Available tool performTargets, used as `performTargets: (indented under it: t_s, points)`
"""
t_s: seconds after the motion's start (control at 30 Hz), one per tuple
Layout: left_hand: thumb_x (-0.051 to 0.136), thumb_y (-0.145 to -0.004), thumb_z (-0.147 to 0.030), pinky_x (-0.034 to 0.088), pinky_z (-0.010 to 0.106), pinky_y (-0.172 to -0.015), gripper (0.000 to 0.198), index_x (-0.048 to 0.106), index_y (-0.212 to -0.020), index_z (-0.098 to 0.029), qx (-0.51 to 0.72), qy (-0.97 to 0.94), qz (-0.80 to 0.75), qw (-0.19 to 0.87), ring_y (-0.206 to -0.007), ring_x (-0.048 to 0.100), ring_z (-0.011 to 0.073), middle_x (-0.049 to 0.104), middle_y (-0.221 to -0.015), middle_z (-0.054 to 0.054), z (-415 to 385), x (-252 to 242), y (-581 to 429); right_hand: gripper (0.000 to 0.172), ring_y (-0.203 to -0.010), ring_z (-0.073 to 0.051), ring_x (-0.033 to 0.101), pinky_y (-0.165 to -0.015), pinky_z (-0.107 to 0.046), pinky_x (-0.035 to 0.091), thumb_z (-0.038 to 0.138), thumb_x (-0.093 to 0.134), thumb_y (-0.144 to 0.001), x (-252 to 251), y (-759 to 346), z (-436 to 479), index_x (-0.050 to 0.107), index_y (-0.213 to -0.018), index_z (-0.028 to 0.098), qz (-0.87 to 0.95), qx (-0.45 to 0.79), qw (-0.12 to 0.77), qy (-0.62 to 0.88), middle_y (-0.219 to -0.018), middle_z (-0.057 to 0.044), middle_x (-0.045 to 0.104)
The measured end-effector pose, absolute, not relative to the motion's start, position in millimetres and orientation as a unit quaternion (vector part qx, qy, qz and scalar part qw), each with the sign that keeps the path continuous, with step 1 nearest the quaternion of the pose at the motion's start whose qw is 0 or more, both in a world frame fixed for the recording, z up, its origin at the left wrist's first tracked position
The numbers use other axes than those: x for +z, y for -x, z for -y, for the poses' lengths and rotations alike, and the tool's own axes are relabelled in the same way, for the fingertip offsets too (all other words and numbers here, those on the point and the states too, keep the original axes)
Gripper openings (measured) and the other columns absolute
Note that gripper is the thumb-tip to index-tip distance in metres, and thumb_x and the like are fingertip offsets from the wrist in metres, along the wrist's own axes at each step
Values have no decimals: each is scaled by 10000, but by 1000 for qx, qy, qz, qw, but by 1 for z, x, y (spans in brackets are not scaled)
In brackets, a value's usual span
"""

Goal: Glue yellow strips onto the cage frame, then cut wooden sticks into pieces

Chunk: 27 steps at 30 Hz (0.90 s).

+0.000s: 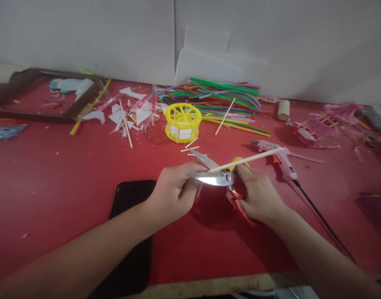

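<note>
My right hand (259,193) is closed round the red handles of a pair of scissors (213,178), whose metal blades stand apart and point left. Between the blades lies a thin wooden stick (249,160), slanting up to the right. My left hand (178,187) is closed at the stick's lower left end, and its fingertips are partly hidden behind the blades. Just beyond the blades, short cut pieces of stick (190,148) lie on the red table. Behind them stands a round yellow frame (183,112) with a spoked top, upright wooden posts and white inside.
A pink glue gun (283,162) with a black cord lies at right. Coloured pipe cleaners (224,89) are heaped at the back, near a cardboard tube (283,110). Paper scraps (143,110), a brown frame (37,116) and a black phone-like slab (134,257) are to the left.
</note>
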<state>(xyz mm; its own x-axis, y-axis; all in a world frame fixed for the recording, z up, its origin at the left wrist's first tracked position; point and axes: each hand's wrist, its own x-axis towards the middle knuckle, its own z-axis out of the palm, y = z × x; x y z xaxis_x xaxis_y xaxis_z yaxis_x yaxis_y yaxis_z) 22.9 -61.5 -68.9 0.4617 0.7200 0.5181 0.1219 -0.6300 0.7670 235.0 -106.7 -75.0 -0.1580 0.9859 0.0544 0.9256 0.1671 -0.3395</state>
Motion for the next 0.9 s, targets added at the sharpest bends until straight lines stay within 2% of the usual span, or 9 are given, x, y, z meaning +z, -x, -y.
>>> performTargets:
  t_s: [0.17,0.3,0.47,0.63,0.7,0.83,0.9]
  points:
    - [446,-857,-44,419,152,-445,193,590,-803,-161,438,-784,-263,352,-430,524,66,554,-516,-50,62,-74,-22,208,-564,-180,477,-534,-283,318,343,479,-665,-72,-237,108,336,-770,234,742,125,99,651,-690,-31,531]
    - [431,-864,-39,435,158,-486,223,561,-732,-163,416,-785,-279,365,-473,542,68,558,-552,-40,64,-73,-23,237,-506,-150,395,-505,-268,259,365,465,-684,-71,-237,109,263,-723,248,744,118,101,650,-597,4,456]
    - [502,-895,-142,455,165,-548,131,602,-814,-158,425,-784,-340,299,-593,601,84,655,-709,-1,65,-67,-25,244,-492,-134,390,-505,-262,261,345,475,-692,-68,-233,107,252,-710,247,738,135,109,652,-590,19,449]
    - [470,-842,-47,429,157,-524,256,540,-624,-161,428,-796,-330,273,-508,541,70,572,-565,-29,65,-66,-24,226,-541,-150,420,-525,-266,275,335,483,-696,-68,-231,106,279,-729,243,745,129,114,644,-627,4,471]
    - [474,-855,-65,458,178,-564,234,584,-673,-163,426,-788,-323,306,-560,576,90,602,-612,-13,64,-69,-25,210,-551,-151,426,-535,-270,287,316,484,-691,-69,-232,105,293,-735,241,747,137,117,640,-648,-1,485]
    - [465,-897,-96,496,225,-652,195,641,-903,-181,433,-766,-283,382,-701,632,125,684,-819,25,62,-75,-25,220,-570,-160,448,-544,-276,308,327,495,-687,-72,-233,106,298,-739,242,750,149,135,630,-681,-12,506]
    - [464,-898,-90,477,215,-623,191,630,-890,-186,433,-762,-265,403,-683,616,117,673,-804,13,61,-77,-24,230,-579,-165,458,-547,-278,314,339,496,-689,-73,-234,107,293,-738,242,751,147,138,629,-695,-18,512]
